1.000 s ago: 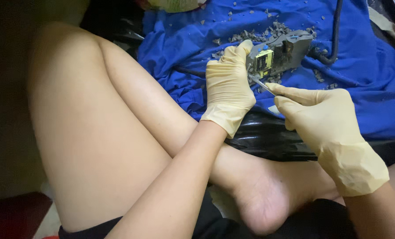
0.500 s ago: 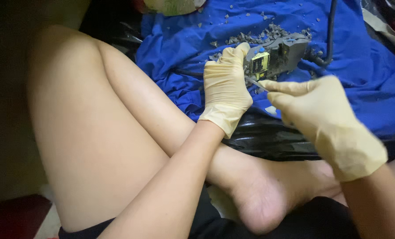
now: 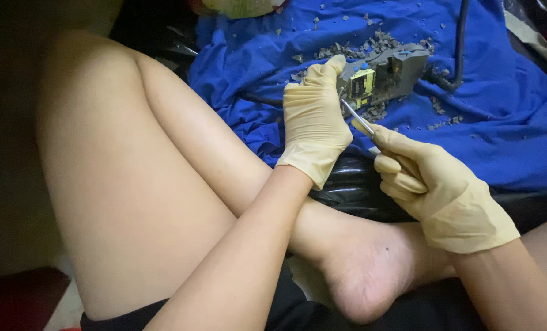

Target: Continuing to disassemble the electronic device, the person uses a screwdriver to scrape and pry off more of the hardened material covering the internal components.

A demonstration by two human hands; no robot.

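Observation:
My left hand (image 3: 313, 116), in a cream latex glove, grips the near end of a grey electronic block (image 3: 387, 76) with a yellow part on it, lying on a blue cloth (image 3: 506, 122). My right hand (image 3: 433, 184), also gloved, holds a thin metal tool (image 3: 356, 116) whose tip points into the block beside the yellow part. Both hands work above my crossed bare legs.
Several small dark chips (image 3: 362, 46) lie scattered on the blue cloth around the block. A black cable (image 3: 460, 43) runs from the block toward the top. Black plastic sheeting (image 3: 353, 187) lies under the cloth's near edge. My bare foot (image 3: 359, 270) rests below the hands.
My right hand has drawn slightly down and right while the tool stays pointed at the block. My left hand keeps its grip on the block.

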